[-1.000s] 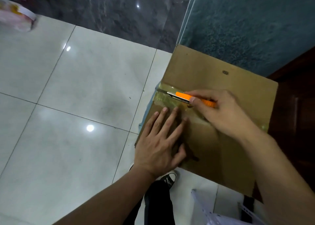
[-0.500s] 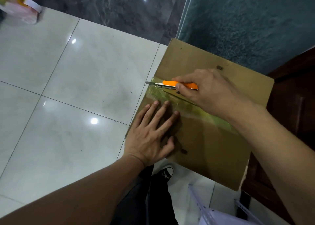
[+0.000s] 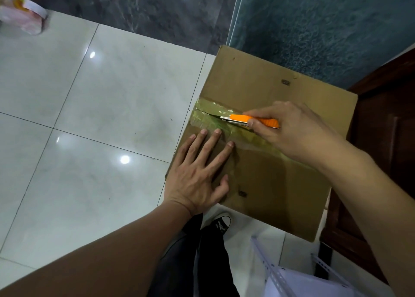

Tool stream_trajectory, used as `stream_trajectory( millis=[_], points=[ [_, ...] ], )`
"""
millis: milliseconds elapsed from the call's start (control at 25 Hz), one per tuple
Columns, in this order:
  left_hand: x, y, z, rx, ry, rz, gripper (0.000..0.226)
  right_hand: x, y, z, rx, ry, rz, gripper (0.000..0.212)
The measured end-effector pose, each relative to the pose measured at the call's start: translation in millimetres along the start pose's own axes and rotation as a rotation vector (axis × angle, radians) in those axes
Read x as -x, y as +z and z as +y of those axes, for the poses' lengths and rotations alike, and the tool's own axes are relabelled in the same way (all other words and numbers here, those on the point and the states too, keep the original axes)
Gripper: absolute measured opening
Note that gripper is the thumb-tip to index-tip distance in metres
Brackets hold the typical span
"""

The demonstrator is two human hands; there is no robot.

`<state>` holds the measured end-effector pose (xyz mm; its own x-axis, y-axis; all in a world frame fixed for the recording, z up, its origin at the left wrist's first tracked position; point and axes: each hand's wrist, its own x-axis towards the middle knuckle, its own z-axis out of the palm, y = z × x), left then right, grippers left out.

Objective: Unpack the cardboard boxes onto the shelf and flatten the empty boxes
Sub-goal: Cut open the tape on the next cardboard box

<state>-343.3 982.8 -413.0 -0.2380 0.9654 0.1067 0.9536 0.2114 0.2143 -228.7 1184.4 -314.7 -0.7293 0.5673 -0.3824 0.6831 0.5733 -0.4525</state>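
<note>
Single head-worn view, looking steeply down and forward at close range. The box [image 3: 269, 157] fills centre-right of frame; tiled floor [image 3: 78, 128] occupies the left. No second view.

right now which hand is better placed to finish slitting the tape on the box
Right. The right hand already grips the orange cutter with its blade on the tape seam, while the left hand lies flat, steadying the cardboard box.

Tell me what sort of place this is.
Likely a room in a home or small shop: glossy white floor tiles, a dark wooden door, and a white metal shelf beside the taped cardboard box.
</note>
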Motion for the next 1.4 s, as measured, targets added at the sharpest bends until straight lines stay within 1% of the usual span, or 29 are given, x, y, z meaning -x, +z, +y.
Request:
stream_trajectory(
  millis=[120,200,400,480,600,760,960,1040,1240,1320,1400],
  points=[
    [0,0,-1,0.002,0.004,0.007,0.067,2,-2,6,-0.018,-0.003,-0.005,0.032],
    [0,1,-1,0.011,0.001,0.005,0.067,7,-9,17,-0.016,0.021,-0.023,0.031],
    [1,2,-2,0.000,-0.003,-0.018,0.068,40,-27,48,-0.101,0.085,-0.068,0.025],
    [1,1,-1,-0.010,-0.001,-0.031,0.069,50,-34,57,-0.139,0.113,-0.064,0.025],
    [2,1,-1,-0.038,0.004,-0.049,0.069,59,-40,74,-0.160,0.140,-0.054,0.016],
    [2,0,0,-0.056,0.015,-0.048,0.069,81,-46,98,-0.213,0.165,-0.044,0.017],
    [2,-1,2,-0.049,0.033,-0.024,0.065,121,-57,141,-0.281,0.235,0.010,0.021],
    [2,-1,5,-0.042,0.035,-0.020,0.064,134,-60,157,-0.297,0.274,0.023,0.019],
    [0,-4,8,0.000,0.042,-0.023,0.063,156,-64,177,-0.330,0.365,0.021,0.017],
    [-1,-9,16,0.017,-0.008,-0.066,0.068,158,-63,179,-0.319,0.347,0.033,0.015],
    [-12,-12,36,0.042,-0.138,-0.095,0.068,158,-66,180,-0.299,0.349,0.037,0.014]
  ],
)
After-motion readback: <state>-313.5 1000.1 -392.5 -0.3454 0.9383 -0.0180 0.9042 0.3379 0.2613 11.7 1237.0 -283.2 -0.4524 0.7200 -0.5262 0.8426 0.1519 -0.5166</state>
